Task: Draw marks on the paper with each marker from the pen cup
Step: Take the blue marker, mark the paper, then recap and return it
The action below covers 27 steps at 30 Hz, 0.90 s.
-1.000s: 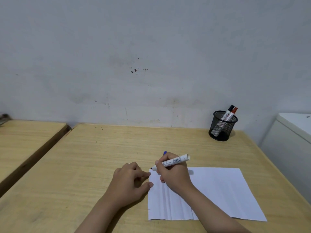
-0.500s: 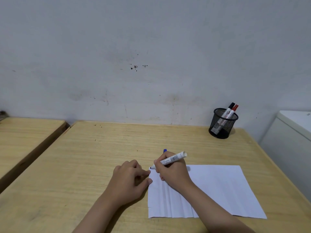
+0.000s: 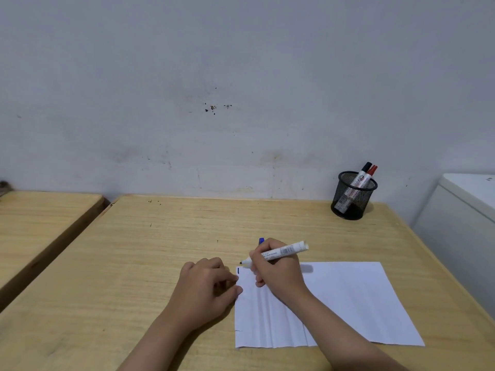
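One short blue mark (image 3: 238, 270) is sitting at the upper left corner of the paper (image 3: 348, 303), with the marker (image 3: 276, 254) hovering just above it.

The right hand (image 3: 278, 274), low in the centre of the frame, is gripping the uncapped marker with its fingers closed around the barrel, and a blue cap (image 3: 261, 240) is peeking out behind its knuckles. The left hand (image 3: 209, 287) is lying loosely curled on the bench (image 3: 160, 250), fingertips touching the paper's left edge and holding nothing. The tip is working so close to that corner that a stroke could run off onto the wood, and the creased sheet could slide if the left hand lifts. Two more markers are waiting in the pen cup (image 3: 351, 199) at the right, near the wall.
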### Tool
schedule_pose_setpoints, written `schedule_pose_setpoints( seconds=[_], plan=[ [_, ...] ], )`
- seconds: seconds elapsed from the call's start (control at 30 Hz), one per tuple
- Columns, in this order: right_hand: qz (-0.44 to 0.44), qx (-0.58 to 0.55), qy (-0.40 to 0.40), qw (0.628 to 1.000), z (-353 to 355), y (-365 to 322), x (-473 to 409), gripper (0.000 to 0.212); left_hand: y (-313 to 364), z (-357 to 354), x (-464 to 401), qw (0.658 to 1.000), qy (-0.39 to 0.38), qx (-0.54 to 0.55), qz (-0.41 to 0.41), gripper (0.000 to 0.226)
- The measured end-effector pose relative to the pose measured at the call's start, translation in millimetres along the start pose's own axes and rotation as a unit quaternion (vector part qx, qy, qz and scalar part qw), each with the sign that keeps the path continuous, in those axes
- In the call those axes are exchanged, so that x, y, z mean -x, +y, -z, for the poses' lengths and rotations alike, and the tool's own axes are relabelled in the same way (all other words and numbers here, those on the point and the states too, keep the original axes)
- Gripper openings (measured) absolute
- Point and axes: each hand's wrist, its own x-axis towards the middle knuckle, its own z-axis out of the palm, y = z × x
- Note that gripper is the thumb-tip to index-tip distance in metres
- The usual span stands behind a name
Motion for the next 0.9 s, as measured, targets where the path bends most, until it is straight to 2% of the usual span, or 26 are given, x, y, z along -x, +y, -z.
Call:
schedule_pose_setpoints(
  seconds=[0.17,0.3,0.4,0.43,0.53,0.6,0.67,0.7,0.77,0.83,0.9],
  plan=[
    [0.082,-0.081,0.088,0.989,13.9,-19.3,1.6,0.010,4.4,5.9,-7.4,0.999,-0.012,0.044,0.022,0.021],
    [0.113,-0.093,0.091,0.985,35.3,-32.2,3.6,0.003,13.7,9.1,-23.6,0.988,-0.004,0.131,0.079,0.020],
    [0.114,-0.092,0.095,0.985,50.3,-30.8,7.9,0.007,29.6,6.6,-44.5,0.985,0.034,0.156,0.060,0.005],
    [0.112,-0.090,0.099,0.985,54.4,-29.7,9.5,0.008,35.6,4.0,-52.9,0.987,0.026,0.153,0.047,0.007],
    [0.104,-0.090,0.105,0.985,63.9,-27.5,16.2,0.008,47.0,-10.9,-77.5,0.996,-0.051,0.070,0.025,0.035],
    [0.106,-0.090,0.107,0.984,69.7,-28.0,21.9,0.008,51.2,-20.2,-88.3,0.996,-0.083,0.009,0.028,0.031],
    [0.113,-0.088,0.102,0.984,74.2,-28.4,26.0,0.011,53.4,-22.3,-93.4,0.996,-0.087,-0.003,0.036,0.024],
    [0.119,-0.088,0.101,0.984,77.3,-28.9,27.6,0.013,55.5,-21.3,-95.1,0.996,-0.076,0.026,0.042,0.021],
    [0.132,-0.090,0.102,0.982,83.1,-30.8,30.8,0.014,64.3,-13.8,-95.2,0.979,-0.048,0.180,0.078,0.014],
    [0.145,-0.100,0.104,0.979,87.2,-34.0,33.1,0.004,78.1,-1.0,-93.0,0.922,-0.047,0.370,0.101,0.012],
    [0.152,-0.114,0.105,0.976,88.9,-36.8,34.6,0.006,88.2,9.3,-91.3,0.866,-0.066,0.485,0.100,0.013]
  ],
)
